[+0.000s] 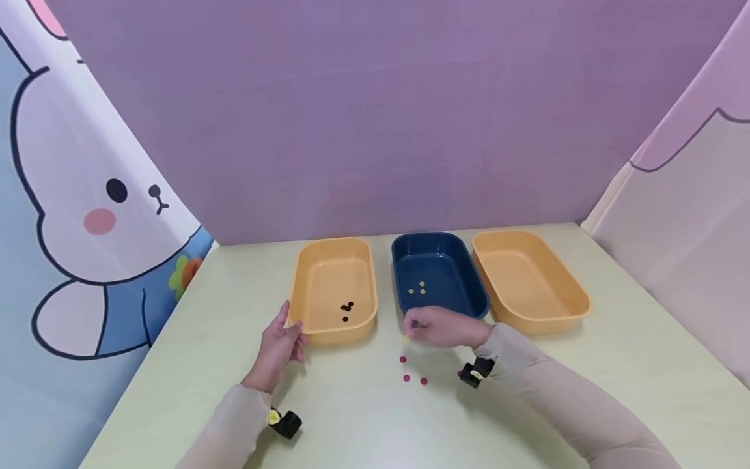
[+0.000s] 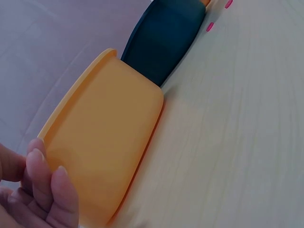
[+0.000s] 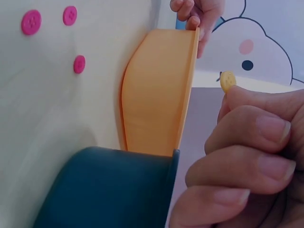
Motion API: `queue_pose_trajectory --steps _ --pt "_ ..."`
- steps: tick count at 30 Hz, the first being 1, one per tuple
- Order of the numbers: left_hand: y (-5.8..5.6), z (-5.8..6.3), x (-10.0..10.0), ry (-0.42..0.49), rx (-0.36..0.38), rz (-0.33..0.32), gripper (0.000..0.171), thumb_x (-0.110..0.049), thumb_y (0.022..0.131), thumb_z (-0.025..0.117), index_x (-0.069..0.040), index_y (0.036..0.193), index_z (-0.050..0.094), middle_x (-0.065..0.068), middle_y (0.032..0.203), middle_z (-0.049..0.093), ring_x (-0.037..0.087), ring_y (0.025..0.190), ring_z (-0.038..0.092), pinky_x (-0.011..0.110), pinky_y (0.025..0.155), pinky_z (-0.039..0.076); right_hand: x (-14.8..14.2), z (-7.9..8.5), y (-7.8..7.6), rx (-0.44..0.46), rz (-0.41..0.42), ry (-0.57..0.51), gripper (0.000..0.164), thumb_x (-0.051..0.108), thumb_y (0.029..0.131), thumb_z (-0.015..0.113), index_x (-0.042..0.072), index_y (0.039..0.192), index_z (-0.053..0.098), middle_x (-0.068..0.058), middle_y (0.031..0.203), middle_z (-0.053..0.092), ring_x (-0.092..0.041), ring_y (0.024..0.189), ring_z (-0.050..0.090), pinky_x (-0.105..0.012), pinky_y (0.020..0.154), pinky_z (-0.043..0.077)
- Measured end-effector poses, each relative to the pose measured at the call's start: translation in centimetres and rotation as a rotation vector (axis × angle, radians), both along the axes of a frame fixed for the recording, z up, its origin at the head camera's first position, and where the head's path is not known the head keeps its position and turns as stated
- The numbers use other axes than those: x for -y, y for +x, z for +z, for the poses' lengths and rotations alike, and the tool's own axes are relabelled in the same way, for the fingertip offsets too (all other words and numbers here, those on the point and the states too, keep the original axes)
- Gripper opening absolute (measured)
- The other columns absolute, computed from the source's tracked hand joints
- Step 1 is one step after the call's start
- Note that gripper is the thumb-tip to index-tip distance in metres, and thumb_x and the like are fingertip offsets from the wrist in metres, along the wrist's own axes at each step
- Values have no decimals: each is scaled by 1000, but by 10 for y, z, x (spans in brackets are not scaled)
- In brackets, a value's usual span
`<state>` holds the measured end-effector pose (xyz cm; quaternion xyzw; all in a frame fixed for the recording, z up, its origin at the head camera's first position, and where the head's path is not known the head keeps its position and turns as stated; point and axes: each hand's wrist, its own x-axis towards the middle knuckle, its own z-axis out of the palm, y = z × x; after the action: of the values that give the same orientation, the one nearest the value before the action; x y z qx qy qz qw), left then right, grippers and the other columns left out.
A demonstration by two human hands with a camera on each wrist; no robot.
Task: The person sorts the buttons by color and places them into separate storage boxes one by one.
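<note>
My right hand [image 1: 445, 327] pinches a small yellow button [image 3: 228, 81] between thumb and forefinger, near the front edge of the dark blue tray [image 1: 469, 277]. Three yellow buttons [image 1: 422, 284] lie inside that tray. At the front left corner of the left yellow-orange tray [image 1: 334, 335], my left hand [image 1: 278, 345] grips the rim. Several black buttons [image 1: 348, 309] rest on this tray's floor. Below my right hand, pink buttons [image 1: 407, 378] lie loose on the table; one more pink button is partly hidden behind the right wrist camera.
Another yellow-orange tray [image 1: 527, 280] stands right of the blue one, close against it. The pale table [image 1: 363, 417] ends at a purple cloth wall [image 1: 381, 130] behind. A printed cartoon curtain [image 1: 76, 195] borders the left side.
</note>
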<state>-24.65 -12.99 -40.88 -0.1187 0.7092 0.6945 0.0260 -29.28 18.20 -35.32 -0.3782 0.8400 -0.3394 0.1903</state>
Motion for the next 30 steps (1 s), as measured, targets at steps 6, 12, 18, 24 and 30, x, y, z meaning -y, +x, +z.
queue_pose_trajectory --steps 6,12,18,24,30 --pt "2 0 -1 -2 6 -4 65 -8 103 40 -14 155 2 -3 67 54 6 44 44 19 46 45 -2 4 -2 -14 -32 32 16 1 95 54 9 82 54 5 72 43 -9 69 44 -23 63 37" --pt "0 1 -1 5 -13 -8 65 -7 102 40 -13 155 2 -3 66 53 5 43 44 19 46 45 -5 11 -5 -40 -53 36 16 1 96 53 8 82 54 5 72 44 -11 67 45 -24 64 39" --pt "4 0 0 -12 -3 -7 65 -7 102 40 -12 155 3 -3 65 54 5 44 44 19 46 45 -8 12 -5 -56 -59 20 15 1 96 53 8 82 55 5 74 47 -10 71 47 -24 66 41" --pt "3 -2 -1 -11 -17 -5 64 -6 102 40 -10 155 3 -3 64 54 5 43 44 19 44 44 -12 16 -11 -84 -63 5 16 1 96 53 7 82 54 4 75 49 -11 71 47 -25 67 42" --pt "2 -1 -2 -12 -17 7 64 -5 102 40 -10 155 4 -3 63 54 5 42 44 19 43 43 -20 25 -17 -41 -75 26 16 0 96 51 8 82 53 3 74 44 -13 67 43 -25 62 38"
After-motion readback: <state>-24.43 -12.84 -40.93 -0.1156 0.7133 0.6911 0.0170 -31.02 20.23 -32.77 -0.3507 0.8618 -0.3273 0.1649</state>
